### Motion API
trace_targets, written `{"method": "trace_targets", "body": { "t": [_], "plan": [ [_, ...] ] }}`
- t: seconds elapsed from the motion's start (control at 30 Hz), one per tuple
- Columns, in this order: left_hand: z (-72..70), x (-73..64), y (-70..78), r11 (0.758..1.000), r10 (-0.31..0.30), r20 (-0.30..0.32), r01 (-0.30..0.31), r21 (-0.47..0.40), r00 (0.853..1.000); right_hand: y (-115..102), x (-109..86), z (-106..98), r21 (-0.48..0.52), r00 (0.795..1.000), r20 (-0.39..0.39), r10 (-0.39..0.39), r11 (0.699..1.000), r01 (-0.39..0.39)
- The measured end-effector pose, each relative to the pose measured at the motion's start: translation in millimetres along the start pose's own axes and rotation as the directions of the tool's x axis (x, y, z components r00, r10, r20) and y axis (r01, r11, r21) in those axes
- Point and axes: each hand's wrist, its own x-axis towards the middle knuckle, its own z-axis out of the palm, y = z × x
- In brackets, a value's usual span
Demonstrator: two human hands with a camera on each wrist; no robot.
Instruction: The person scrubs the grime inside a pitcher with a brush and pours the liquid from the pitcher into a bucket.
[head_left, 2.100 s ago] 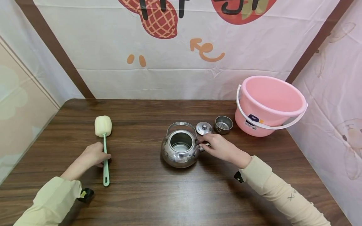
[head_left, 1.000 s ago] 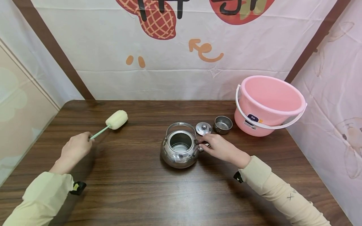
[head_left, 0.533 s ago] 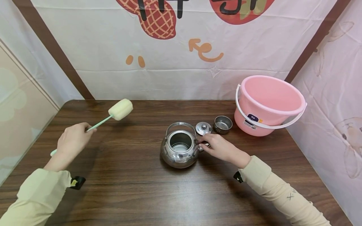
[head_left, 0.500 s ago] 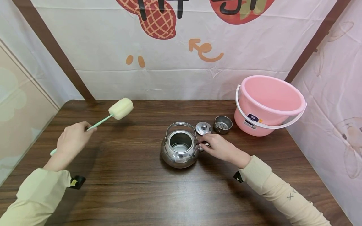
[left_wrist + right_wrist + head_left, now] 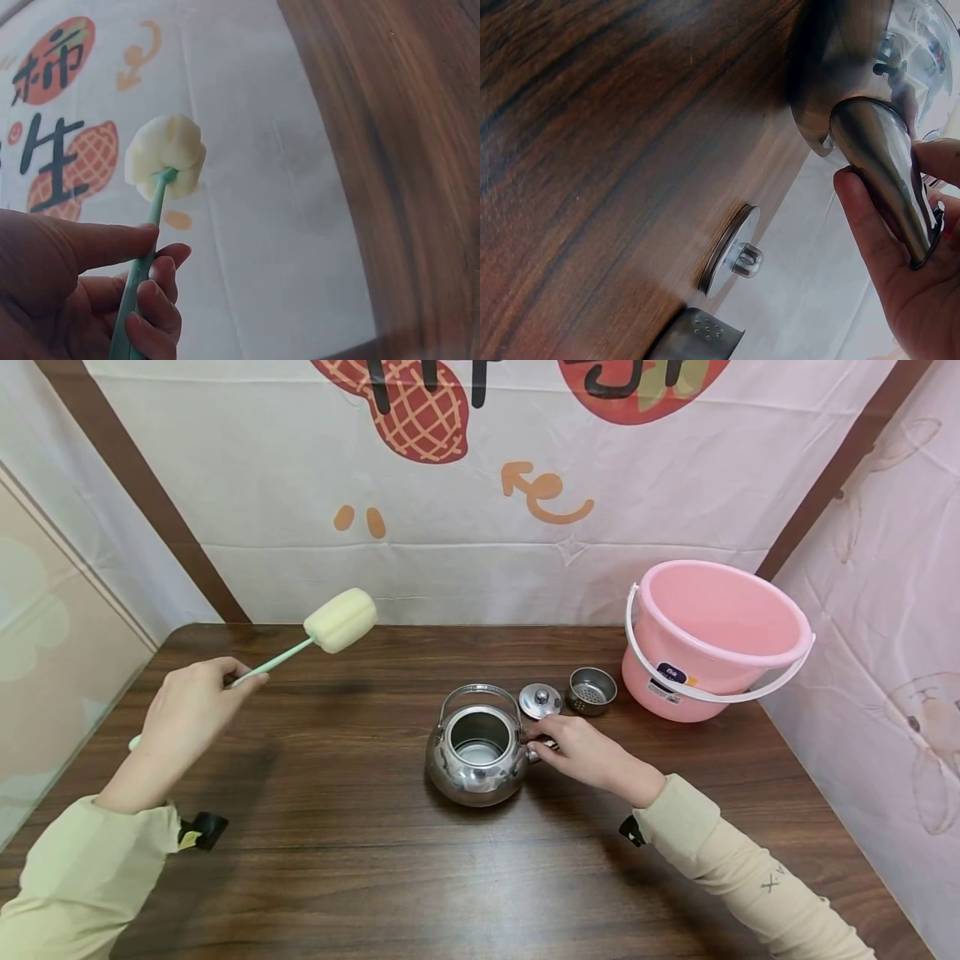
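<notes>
In the head view my left hand [image 5: 191, 710] holds a sponge brush [image 5: 341, 620] by its thin green handle, off the table at the left. Its pale yellow sponge head points up and to the right. The left wrist view shows thumb and fingers curled round the green handle [image 5: 142, 277]. A shiny steel teapot [image 5: 480, 781] stands lidless at mid-table, its bail handle upright. My right hand [image 5: 581, 752] pinches the teapot's spout [image 5: 877, 161] between thumb and fingers, seen closest in the right wrist view.
Behind my right hand lie the round metal lid [image 5: 540, 700] and a small perforated strainer cup [image 5: 592, 691]. A pink bucket [image 5: 697, 672] with a white handle stands at the back right. The brown wooden table [image 5: 420, 877] ends at a printed cloth [image 5: 450, 577].
My left hand has picked the sponge brush up from the table, turned it to slant rightward and raised it higher. The right hand and the teapot stay in place.
</notes>
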Motion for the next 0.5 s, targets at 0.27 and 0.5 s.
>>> {"method": "trace_targets", "body": {
  "t": [0.27,0.5],
  "plan": [
    [-6.6,-1.5,13.9,1.0,0.02,0.011,-0.02,-0.01,1.0,2,-0.9,0,0.0,1.0,0.002,-0.002,1.0,0.002],
    [-10.2,-5.9,28.7,0.998,0.057,0.005,-0.057,-0.028,0.998,3,-1.2,1,0.002,1.0,0.003,-0.004,1.0,0.004]
  ]
}}
